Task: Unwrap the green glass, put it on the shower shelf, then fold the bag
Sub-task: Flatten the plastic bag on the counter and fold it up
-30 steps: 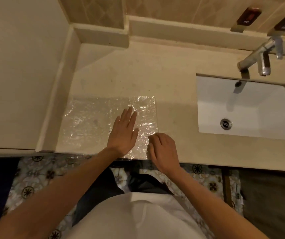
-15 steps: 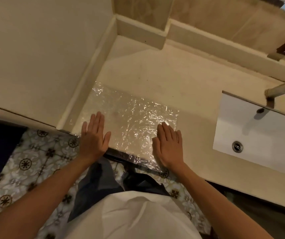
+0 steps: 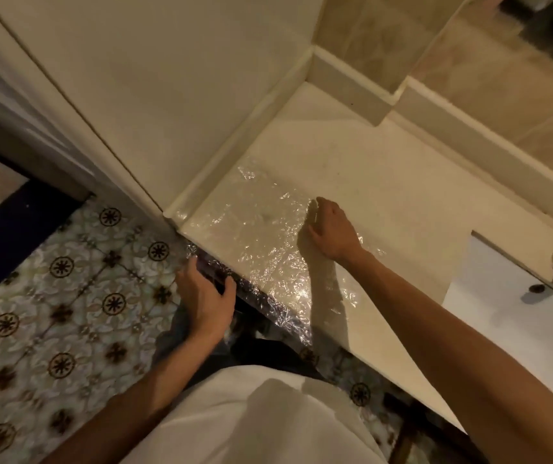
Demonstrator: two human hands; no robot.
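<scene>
Head view, bag (image 3: 261, 236) under both hands

No text, label, brand, number or sign is legible anywhere in this view.
</scene>
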